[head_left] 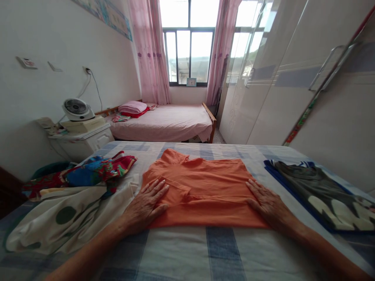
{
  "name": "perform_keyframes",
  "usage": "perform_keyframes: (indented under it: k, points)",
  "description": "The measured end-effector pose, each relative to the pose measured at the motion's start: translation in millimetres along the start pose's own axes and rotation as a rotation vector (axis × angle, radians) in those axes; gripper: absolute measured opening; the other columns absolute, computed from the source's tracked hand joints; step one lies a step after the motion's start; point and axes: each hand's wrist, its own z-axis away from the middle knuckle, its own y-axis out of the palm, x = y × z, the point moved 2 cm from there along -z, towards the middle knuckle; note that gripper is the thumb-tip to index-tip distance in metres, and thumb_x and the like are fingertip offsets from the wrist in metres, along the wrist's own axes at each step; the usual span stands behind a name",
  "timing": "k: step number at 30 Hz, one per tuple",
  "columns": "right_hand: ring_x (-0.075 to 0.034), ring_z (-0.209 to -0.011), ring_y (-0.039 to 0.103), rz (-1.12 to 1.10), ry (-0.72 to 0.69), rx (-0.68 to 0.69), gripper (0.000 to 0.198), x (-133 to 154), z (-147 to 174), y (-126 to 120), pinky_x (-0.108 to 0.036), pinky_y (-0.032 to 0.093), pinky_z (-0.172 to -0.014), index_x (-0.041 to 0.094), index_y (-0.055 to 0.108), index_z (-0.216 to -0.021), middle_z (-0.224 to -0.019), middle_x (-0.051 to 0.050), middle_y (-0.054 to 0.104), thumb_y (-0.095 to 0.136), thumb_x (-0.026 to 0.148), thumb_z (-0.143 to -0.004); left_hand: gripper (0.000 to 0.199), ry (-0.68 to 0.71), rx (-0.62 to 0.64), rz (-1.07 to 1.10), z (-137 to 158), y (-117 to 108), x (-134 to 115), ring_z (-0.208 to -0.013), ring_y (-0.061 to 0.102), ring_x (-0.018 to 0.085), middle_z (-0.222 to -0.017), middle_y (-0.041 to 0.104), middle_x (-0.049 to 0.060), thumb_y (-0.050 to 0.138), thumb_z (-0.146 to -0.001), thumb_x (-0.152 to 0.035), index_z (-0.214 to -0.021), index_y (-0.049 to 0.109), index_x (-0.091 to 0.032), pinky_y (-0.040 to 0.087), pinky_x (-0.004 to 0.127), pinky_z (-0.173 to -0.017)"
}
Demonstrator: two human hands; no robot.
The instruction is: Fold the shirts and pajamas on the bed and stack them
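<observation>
An orange shirt (211, 179) lies on the bed in front of me, its near side folded over and one sleeve laid across the left part. My left hand (148, 205) rests flat on its left end, fingers spread over the cloth beside the sleeve. On the right end my right hand (265, 203) presses down with its fingers stretched out. Both palms are down, and neither hand grips the fabric. The shirt's collar part shows at the far left.
The bed has a blue and white checked sheet (187, 253). Rumpled red-blue floral cloth (90, 171) and cream cloth (79, 214) lie left. Folded dark clothes (313, 183) are stacked right. Beyond stand a pink-covered bed (170, 121), a fan (76, 109) on a cabinet, and a wardrobe (263, 97).
</observation>
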Motion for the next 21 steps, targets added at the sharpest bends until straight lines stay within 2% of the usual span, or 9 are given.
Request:
perform_keyframes:
  k: [2, 4, 8, 10, 12, 13, 15, 19, 21]
  points:
    - [-0.026, -0.136, 0.031, 0.004, 0.025, 0.042, 0.062, -1.1, -6.1, -7.8, -0.047, 0.028, -0.11, 0.018, 0.043, -0.14, -0.147, -0.009, 0.035, 0.029, 0.052, -0.089, 0.052, -0.012, 0.022, 0.018, -5.5, -10.8, -7.3, -0.137, 0.031, 0.026, -0.146, 0.039, 0.008, 0.037, -0.092, -0.049, -0.136, 0.046, -0.021, 0.028, 0.046, -0.111]
    - [-0.026, -0.137, 0.03, -0.023, -0.02, 0.076, 0.06, 16.4, -14.4, -22.8, -0.048, 0.027, -0.11, 0.019, 0.043, -0.139, -0.147, -0.009, 0.036, 0.029, 0.051, -0.09, 0.044, 0.018, -0.008, 0.038, -16.1, -21.8, -18.4, -0.133, 0.038, 0.025, -0.141, 0.048, 0.008, 0.038, -0.094, -0.043, -0.128, 0.055, -0.022, 0.032, 0.045, -0.109]
    - [-0.022, -0.141, 0.019, -0.179, -0.274, 0.073, 0.062, 87.1, -32.1, -48.5, -0.045, 0.019, -0.114, 0.021, 0.035, -0.144, -0.151, -0.005, 0.029, 0.025, 0.053, -0.092, 0.034, 0.242, -0.097, 0.073, -50.9, -33.2, -46.6, -0.123, 0.049, 0.023, -0.129, 0.058, 0.005, 0.037, -0.095, -0.037, -0.116, 0.062, -0.025, 0.038, 0.041, -0.104]
    - [-0.02, -0.142, 0.015, -0.247, -0.411, 0.092, 0.063, 117.8, -43.4, -47.9, -0.043, 0.015, -0.115, 0.021, 0.031, -0.146, -0.152, -0.003, 0.026, 0.026, 0.055, -0.092, 0.036, 0.333, -0.073, 0.096, -73.7, -29.6, -54.0, -0.119, 0.052, 0.02, -0.128, 0.059, 0.005, 0.033, -0.097, -0.034, -0.115, 0.062, -0.025, 0.04, 0.036, -0.102]
    - [-0.018, -0.142, 0.015, -0.275, -0.507, 0.116, 0.062, 129.6, -59.6, -38.4, -0.042, 0.013, -0.115, 0.023, 0.029, -0.146, -0.152, -0.002, 0.026, 0.027, 0.054, -0.092, 0.038, 0.374, -0.019, 0.114, -97.2, -20.5, -49.4, -0.122, 0.05, 0.019, -0.131, 0.057, 0.004, 0.03, -0.097, -0.034, -0.119, 0.06, -0.024, 0.038, 0.034, -0.104]
    - [-0.018, -0.142, 0.015, -0.27, -0.521, 0.125, 0.061, 126.1, -69.6, -31.4, -0.041, 0.013, -0.115, 0.024, 0.03, -0.146, -0.152, -0.002, 0.026, 0.028, 0.053, -0.093, 0.04, 0.371, 0.002, 0.115, -108.0, -14.6, -41.3, -0.126, 0.046, 0.019, -0.133, 0.055, 0.004, 0.028, -0.098, -0.034, -0.123, 0.058, -0.024, 0.035, 0.034, -0.107]
    - [-0.019, -0.141, 0.017, -0.22, -0.452, 0.122, 0.058, 100.4, -92.1, -15.6, -0.041, 0.013, -0.115, 0.023, 0.033, -0.144, -0.152, -0.003, 0.025, 0.029, 0.049, -0.093, 0.043, 0.296, 0.025, 0.091, -126.2, -2.1, -14.2, -0.135, 0.035, 0.019, -0.141, 0.048, 0.004, 0.028, -0.097, -0.036, -0.131, 0.051, -0.024, 0.026, 0.037, -0.112]
    - [-0.023, -0.138, 0.028, -0.046, -0.027, -0.012, 0.058, 14.3, -126.8, 9.5, -0.043, 0.021, -0.112, 0.016, 0.039, -0.141, -0.148, -0.01, 0.035, 0.025, 0.044, -0.093, 0.048, -0.031, -0.063, 0.003, -143.1, 17.9, 57.4, -0.14, 0.024, 0.021, -0.149, 0.035, 0.007, 0.031, -0.095, -0.038, -0.139, 0.042, -0.021, 0.019, 0.042, -0.114]
    - [-0.023, -0.136, 0.032, -0.01, 0.038, -0.074, 0.058, -14.1, -132.6, 17.0, -0.044, 0.026, -0.11, 0.017, 0.042, -0.14, -0.146, -0.011, 0.039, 0.023, 0.044, -0.093, 0.048, -0.097, -0.098, -0.011, -144.6, 24.7, 80.6, -0.14, 0.025, 0.02, -0.148, 0.036, 0.009, 0.03, -0.095, -0.035, -0.138, 0.043, -0.018, 0.02, 0.042, -0.113]
